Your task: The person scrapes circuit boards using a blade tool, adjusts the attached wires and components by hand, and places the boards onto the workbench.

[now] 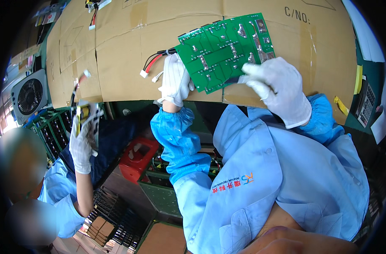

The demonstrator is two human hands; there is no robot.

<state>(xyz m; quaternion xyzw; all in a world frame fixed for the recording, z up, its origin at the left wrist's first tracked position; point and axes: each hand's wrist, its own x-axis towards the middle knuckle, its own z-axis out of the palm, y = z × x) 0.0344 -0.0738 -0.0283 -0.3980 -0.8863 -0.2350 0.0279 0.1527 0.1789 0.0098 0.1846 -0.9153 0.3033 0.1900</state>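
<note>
A green circuit board (220,55) is tilted up over the cardboard-covered bench, its soldered side showing. My left hand (175,80), in a white glove, grips it at its left edge, with the fingers partly hidden behind it. Red and black leads with a white connector (144,73) hang off that edge. At the lower right of the board, my gloved right hand (282,86) closes on a thin dark-tipped tool (233,80). Its tip lies over the board's lower edge; whether it touches, I cannot tell. The tool's exact kind is blurred.
To the left, a co-worker's gloved hand (80,146) holds a small wired board (88,113). A grey fan (30,92) stands at the far left, and a calculator (365,103) at the far right. A red bin (138,160) and green crates (161,194) sit below the bench edge.
</note>
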